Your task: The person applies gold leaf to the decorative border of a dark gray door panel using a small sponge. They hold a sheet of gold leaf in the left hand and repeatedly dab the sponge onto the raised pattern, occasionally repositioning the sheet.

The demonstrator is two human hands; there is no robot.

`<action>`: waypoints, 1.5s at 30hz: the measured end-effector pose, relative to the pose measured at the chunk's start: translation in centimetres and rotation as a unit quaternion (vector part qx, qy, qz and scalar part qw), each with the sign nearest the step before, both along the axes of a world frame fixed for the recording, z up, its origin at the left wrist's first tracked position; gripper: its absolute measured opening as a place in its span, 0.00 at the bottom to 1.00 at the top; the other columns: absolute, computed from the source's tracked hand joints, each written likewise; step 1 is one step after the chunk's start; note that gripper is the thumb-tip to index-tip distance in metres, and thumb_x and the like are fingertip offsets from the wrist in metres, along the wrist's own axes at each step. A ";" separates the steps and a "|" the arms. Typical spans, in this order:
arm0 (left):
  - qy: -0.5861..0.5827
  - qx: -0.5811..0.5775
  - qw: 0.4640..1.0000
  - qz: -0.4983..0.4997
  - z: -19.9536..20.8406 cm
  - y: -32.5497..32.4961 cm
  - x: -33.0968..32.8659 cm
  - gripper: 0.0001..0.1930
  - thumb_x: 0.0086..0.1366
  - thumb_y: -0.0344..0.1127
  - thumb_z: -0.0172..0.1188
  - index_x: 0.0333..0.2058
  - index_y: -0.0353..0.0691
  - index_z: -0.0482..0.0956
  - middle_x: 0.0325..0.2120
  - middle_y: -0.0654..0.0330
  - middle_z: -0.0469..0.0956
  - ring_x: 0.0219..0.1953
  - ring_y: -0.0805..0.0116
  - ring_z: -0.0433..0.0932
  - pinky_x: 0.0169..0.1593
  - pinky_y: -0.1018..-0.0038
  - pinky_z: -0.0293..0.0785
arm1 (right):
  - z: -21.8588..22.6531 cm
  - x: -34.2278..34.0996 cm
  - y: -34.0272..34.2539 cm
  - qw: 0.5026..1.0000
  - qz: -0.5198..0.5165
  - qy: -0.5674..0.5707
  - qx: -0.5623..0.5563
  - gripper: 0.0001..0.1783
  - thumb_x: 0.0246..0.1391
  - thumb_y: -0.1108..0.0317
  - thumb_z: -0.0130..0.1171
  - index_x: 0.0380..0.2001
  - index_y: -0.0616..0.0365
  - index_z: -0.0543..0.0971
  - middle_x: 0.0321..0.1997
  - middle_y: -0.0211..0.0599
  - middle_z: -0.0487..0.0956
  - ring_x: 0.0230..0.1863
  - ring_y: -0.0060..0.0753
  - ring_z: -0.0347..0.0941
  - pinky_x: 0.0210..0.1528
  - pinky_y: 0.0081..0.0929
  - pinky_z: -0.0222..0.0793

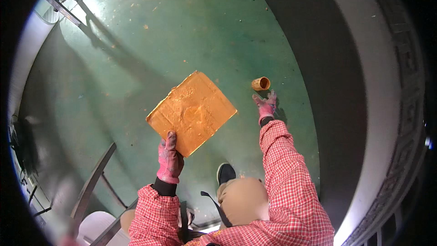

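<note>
My left hand (170, 159), in a stained pink glove, grips the lower corner of a flat, roughly square piece of board (202, 114). The board's upper face is covered with golden-orange paint or paste, lumpy in places, and one edge looks ragged. The thumb lies on top; the other fingers are hidden beneath. My right hand (266, 105), also in a pink glove, reaches down to the right with fingers apart. Just beyond its fingertips is a small orange-coated cup (261, 84), tipped on its side with its mouth toward the right. Whether the fingers touch the cup I cannot tell.
The green floor (182, 32) has scattered orange specks. A metal-legged frame (63, 2) stands at the far left, and dark metal legs (93, 182) rise near my left arm. A dark strip (314, 41) and a pale curved wall (359, 64) run along the right. My shoe (226, 173) is below the board.
</note>
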State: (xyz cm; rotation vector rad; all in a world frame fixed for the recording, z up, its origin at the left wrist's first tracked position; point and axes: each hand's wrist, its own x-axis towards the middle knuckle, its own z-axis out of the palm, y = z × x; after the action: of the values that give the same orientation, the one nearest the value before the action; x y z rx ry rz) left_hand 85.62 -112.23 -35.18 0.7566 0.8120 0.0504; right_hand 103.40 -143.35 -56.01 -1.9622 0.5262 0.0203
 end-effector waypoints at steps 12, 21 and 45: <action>0.024 -0.016 1.000 0.005 3.6 1.0 -4.7 0.22 0.65 0.44 0.55 0.52 0.35 0.67 0.46 0.60 0.74 0.47 0.68 0.75 0.51 0.70 0.72 | 12.7 -2.8 0.2 0.952 0.019 -0.113 0.283 0.23 0.48 0.70 0.62 0.48 0.56 0.70 0.45 0.36 0.75 0.44 0.37 0.74 0.43 0.31 0.74; 0.023 -0.026 0.999 -0.015 2.5 2.3 -5.4 0.20 0.65 0.45 0.56 0.49 0.37 0.69 0.41 0.63 0.76 0.40 0.71 0.76 0.45 0.73 0.72 | 21.8 -6.6 7.8 0.969 0.179 -0.159 0.057 0.34 0.37 0.67 0.73 0.49 0.59 0.69 0.47 0.34 0.74 0.47 0.29 0.72 0.50 0.26 0.69; 0.025 -0.040 0.998 -0.047 2.2 3.1 -4.5 0.13 0.67 0.41 0.52 0.42 0.38 0.71 0.29 0.74 0.68 0.31 0.83 0.62 0.35 0.81 0.62 | 31.3 -9.8 20.5 0.745 0.465 -0.286 -0.382 0.44 0.17 0.72 0.73 0.50 0.45 0.74 0.45 0.37 0.71 0.47 0.42 0.68 0.48 0.38 0.65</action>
State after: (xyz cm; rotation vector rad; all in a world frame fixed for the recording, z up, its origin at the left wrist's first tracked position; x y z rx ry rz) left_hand 81.07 -109.12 -32.97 0.7211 0.8198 -0.0860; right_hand 93.56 -122.90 -24.67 -2.6558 -1.0571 -0.1954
